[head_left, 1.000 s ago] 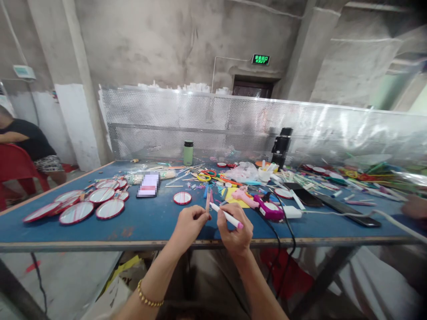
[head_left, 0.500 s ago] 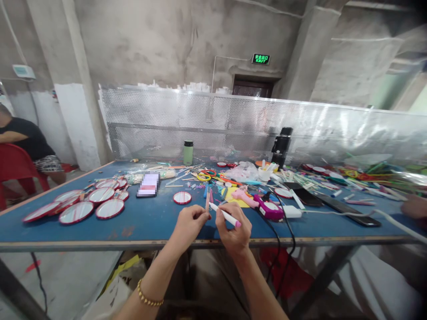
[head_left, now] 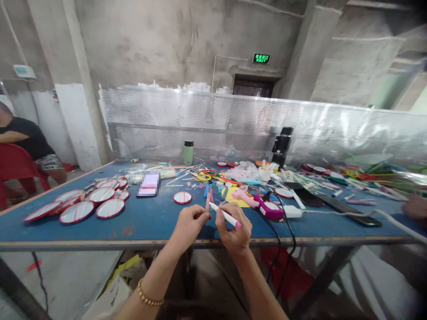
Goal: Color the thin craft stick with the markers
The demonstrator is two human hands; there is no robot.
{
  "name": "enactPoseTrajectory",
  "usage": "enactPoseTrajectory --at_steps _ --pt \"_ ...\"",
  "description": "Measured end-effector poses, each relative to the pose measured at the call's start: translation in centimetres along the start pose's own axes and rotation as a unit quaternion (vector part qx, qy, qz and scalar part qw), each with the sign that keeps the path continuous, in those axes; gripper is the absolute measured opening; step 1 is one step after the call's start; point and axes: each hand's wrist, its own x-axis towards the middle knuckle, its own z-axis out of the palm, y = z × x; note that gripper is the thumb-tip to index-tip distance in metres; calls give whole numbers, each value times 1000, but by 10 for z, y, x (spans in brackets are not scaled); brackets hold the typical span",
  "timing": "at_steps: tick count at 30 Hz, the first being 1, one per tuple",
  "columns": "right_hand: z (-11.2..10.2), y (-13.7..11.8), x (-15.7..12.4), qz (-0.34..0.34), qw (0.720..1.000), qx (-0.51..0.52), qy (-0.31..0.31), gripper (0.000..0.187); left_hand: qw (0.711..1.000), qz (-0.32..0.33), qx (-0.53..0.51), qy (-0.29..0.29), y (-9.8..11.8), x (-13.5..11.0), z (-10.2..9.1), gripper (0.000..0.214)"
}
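My left hand (head_left: 191, 224) is closed, pinching the lower end of a thin flat stick (head_left: 207, 201) that points away from me. In my right hand (head_left: 235, 229) is a white marker pen (head_left: 228, 216) with a pink end, held in a writing grip. Its tip is at the stick's right side; whether it touches I cannot tell. Beyond my hands lies a round red-rimmed disc (head_left: 182, 197). To the right are a pink glue gun (head_left: 245, 196) and a yellow piece (head_left: 230, 194) beneath it.
Several red-rimmed discs (head_left: 76, 212) lie at the left beside a phone (head_left: 148, 184). Scissors (head_left: 204, 176), sticks and scraps cover the back. A purple device (head_left: 271, 209), cables and a dark phone (head_left: 348, 210) are at right. Another person's hand (head_left: 415, 206) shows at the right edge.
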Motion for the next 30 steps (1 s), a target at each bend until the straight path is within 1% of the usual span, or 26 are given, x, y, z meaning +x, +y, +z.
enactPoseTrajectory --at_steps 2,6,10,14,17,21,24,28,30 --pt "0 0 0 1 1000 4 2 12 1000 0 -2 0 -1 0 0 28" --pt "-1 0 0 3 1000 9 -17 12 1000 1 -5 4 -2 0 1 27" --pt "-1 -1 0 3 1000 8 -9 12 1000 1 -7 4 -4 1 1 26" --pt "-1 -2 1 1 1000 8 -17 12 1000 2 -7 4 -3 1 1 26" --pt "-1 -3 1 -1 1000 13 -6 14 1000 0 -7 3 -3 1 1 26" --pt "-1 -2 0 -6 1000 21 -13 16 1000 1 -5 4 -4 1 1 26" --pt "-1 -1 -1 -6 1000 28 -3 16 1000 0 -4 5 -4 1 1 26" --pt "-1 -1 -1 -4 1000 27 -15 16 1000 -1 -3 5 -3 1 1 27" --pt "-1 -1 -1 -2 1000 25 -3 16 1000 -1 -3 4 -3 1 1 27"
